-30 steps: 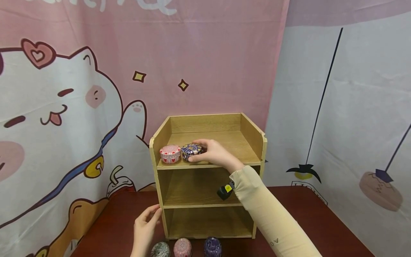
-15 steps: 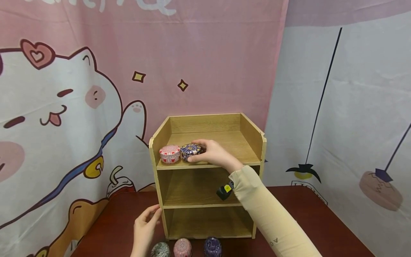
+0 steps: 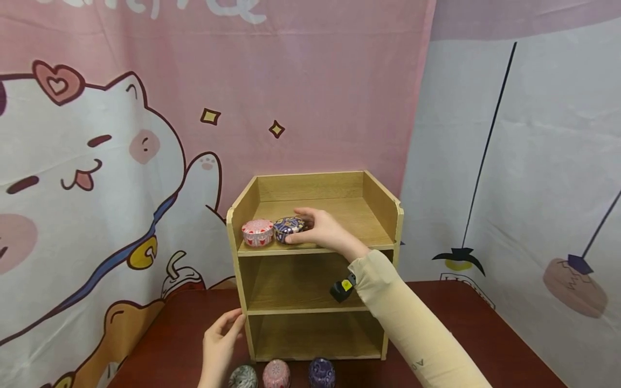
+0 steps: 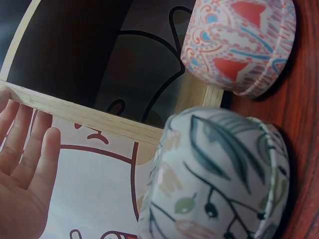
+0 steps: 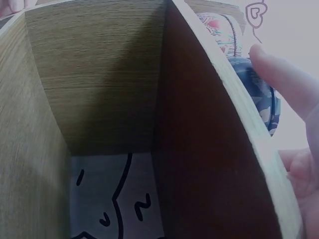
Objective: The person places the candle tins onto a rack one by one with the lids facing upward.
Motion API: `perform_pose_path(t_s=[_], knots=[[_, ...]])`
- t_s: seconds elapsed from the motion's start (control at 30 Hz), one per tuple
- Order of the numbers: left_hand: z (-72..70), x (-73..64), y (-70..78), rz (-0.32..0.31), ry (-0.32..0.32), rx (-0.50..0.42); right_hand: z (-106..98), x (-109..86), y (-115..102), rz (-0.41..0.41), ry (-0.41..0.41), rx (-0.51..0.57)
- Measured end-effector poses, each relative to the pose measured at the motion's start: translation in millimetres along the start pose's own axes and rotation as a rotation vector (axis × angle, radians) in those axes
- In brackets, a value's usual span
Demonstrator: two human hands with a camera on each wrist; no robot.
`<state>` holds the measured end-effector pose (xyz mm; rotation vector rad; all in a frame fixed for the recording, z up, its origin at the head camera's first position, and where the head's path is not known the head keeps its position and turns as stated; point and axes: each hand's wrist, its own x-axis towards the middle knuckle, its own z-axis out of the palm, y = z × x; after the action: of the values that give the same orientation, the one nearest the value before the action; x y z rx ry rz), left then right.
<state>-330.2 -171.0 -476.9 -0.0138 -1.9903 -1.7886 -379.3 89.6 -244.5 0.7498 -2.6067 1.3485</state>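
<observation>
My right hand [image 3: 326, 230] is curled round a dark blue patterned tin [image 3: 288, 230] on the top level of a wooden shelf [image 3: 315, 250]. The thumb lies at the tin's front and the index finger behind and above it. Just left of it, touching or nearly so, sits a pink-and-white tin with red hearts [image 3: 258, 233]. The right wrist view shows the thumb over the blue tin [image 5: 256, 92], past the board's edge. Low at the shelf's left side, my left hand [image 3: 219, 340] rests its fingertips against the panel edge [image 4: 99, 117], fingers fairly straight.
On the dark red table [image 3: 189, 312], before the shelf, stand a white leaf-patterned tin [image 3: 243, 377], a pink tin [image 3: 276, 374] and a purple tin [image 3: 322, 373]. The shelf has two lower compartments. A printed cloth [image 3: 315, 97] hangs behind.
The index finger of my right hand has risen slightly at the blue tin. Both tins on top stay in place, and my left hand stays at the shelf's side.
</observation>
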Motion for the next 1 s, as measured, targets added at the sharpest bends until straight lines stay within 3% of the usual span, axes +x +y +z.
perform_pose_path(t_s=[0.23,0.47,0.57,0.7,0.87,1.0], knots=[[2.4,-0.9,1.6,0.025,0.005,-0.004,-11,-11.3,1,0.017,0.001,0.026],[-0.7,-1.2,1.9,-0.013,-0.005,-0.01,-23,-39.2,1,-0.035,-0.011,0.015],[-1.7,-1.3,0.6,-0.021,-0.011,-0.012,-24,-57.8,2,-0.084,0.02,0.008],[-3.0,-0.1,-1.0,-0.014,-0.015,-0.011,-18,-86.4,7,-0.179,0.116,0.075],[-4.5,-0.6,4.7,-0.036,-0.017,0.001,4,-118.7,29,-0.34,0.197,0.191],[-2.7,-2.8,9.8,-0.051,-0.02,-0.001,23,-138.3,51,-0.416,0.201,0.222]])
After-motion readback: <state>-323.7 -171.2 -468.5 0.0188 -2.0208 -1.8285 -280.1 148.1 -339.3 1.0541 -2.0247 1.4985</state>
